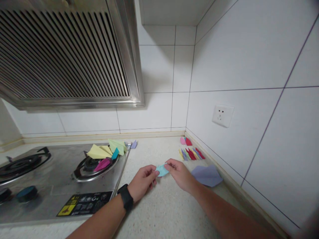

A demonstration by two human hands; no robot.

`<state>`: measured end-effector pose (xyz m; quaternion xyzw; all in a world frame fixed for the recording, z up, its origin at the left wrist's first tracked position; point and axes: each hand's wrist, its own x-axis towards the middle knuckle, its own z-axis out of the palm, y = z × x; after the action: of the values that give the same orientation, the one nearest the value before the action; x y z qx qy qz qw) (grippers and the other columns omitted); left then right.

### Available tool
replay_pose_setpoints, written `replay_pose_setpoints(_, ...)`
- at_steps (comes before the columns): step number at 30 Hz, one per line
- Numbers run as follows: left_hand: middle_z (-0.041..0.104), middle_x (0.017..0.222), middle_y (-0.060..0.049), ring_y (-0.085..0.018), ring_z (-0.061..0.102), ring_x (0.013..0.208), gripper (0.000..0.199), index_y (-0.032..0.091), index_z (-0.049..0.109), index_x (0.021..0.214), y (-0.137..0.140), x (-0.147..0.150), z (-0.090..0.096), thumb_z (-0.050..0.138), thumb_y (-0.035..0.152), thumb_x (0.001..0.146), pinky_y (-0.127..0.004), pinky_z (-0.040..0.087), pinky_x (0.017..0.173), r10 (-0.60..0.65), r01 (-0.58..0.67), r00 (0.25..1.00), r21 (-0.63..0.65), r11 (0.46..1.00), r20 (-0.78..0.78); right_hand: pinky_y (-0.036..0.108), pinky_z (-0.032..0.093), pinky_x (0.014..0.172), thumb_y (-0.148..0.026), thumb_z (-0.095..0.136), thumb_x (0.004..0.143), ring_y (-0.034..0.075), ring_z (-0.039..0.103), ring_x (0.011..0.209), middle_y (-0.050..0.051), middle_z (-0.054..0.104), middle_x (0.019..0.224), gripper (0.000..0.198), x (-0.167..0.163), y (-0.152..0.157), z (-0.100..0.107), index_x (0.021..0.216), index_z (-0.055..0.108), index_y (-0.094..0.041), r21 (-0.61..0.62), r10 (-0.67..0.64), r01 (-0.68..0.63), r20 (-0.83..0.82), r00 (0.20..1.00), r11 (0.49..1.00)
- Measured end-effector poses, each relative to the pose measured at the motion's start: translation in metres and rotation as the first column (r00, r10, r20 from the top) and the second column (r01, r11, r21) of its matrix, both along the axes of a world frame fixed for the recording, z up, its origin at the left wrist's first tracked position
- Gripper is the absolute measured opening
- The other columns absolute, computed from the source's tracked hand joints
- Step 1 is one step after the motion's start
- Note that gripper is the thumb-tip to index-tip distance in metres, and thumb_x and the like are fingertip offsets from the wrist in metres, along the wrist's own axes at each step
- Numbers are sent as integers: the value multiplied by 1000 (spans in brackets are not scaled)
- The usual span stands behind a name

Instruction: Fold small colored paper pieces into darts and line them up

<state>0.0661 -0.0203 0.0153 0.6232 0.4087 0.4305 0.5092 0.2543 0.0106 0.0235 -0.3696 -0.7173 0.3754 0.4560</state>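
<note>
A small light-blue folded paper (pixel 162 170) is held between both hands above the countertop. My left hand (pixel 144 179), with a black watch on its wrist, pinches the left end of the paper between thumb and fingers. At the other end, my right hand (pixel 178 171) grips the upper right corner in a pinch. Right of my right hand lies a larger purple paper sheet (pixel 206 175), partly behind the forearm. Beyond the hands, a row of several small folded papers (pixel 191 154) in yellow, purple, green and red sits by the wall.
Pink and red folded papers (pixel 185 141) lie in the back corner. On the gas stove (pixel 59 192) at left, yellow, green, teal and magenta folded papers (pixel 101 152) rest over a burner. A range hood (pixel 136 99) overhangs it. A socket (pixel 223 115) is on the right wall.
</note>
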Motion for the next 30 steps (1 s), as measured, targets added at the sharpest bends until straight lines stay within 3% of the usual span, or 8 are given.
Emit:
replay_pose_setpoints(7,57,65,0,-8,46,51,40,13,65,84,7,-6,-1,62,52,77,-18,35,42,112,-111,994,43,993,-6,24,36,59,-40,57,85,13,48,64,-2,54,67,23,4,3,1,82,60,-17,-22,4,-4,4,1000,1000)
replay_pose_setpoints(26,61,69,-2,-10,50,56,36,13,65,78,8,-12,1,64,49,76,-18,35,43,214,-217,976,87,972,50,24,33,54,-38,58,83,12,46,59,-3,51,62,22,4,4,1,81,63,-18,15,-45,44,83,996,999)
replay_pose_setpoints(30,62,76,-3,-9,51,55,43,14,63,92,8,-13,5,57,55,79,-18,35,42,264,-272,953,35,962,147,24,34,52,-41,59,82,12,47,57,-1,56,64,24,5,7,1,82,63,-17,-10,-40,40,25,999,999)
